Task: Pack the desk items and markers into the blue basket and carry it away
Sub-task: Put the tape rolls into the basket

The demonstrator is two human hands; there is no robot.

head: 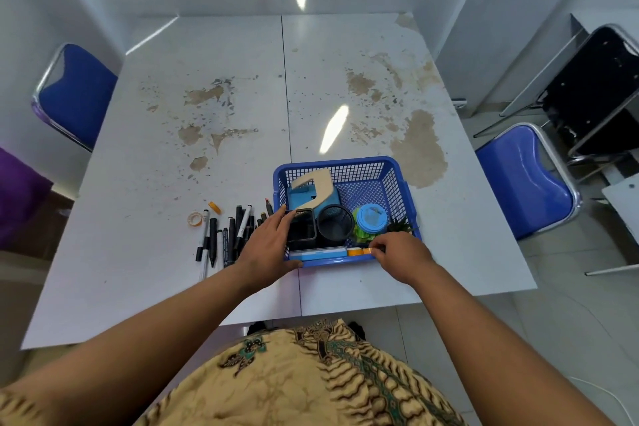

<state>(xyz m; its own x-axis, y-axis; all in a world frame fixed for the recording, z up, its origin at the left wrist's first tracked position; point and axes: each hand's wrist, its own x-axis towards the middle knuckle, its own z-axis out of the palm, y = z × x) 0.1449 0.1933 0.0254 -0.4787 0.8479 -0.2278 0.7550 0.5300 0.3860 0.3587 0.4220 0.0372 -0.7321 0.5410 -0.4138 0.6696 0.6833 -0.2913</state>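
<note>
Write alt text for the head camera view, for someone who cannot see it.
A person's hands work at a blue basket of desk items on a stained white table: the left hand rests on its near left corner, the right hand pinches an orange item at its near rim. Black markers lie left of the basket.

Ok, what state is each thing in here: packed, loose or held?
Blue plastic mesh basket: on the white table, partly packed.
Black markers: loose on the table, left of the basket.
Pale tape roll: on the table, unpacked.
Black square mesh holder: upright in the basket.
Black round mesh cup: upright in the basket.
Orange flat item: in the basket, pinched by the right hand.
Left hand: open, resting on the basket's left rim.
</note>
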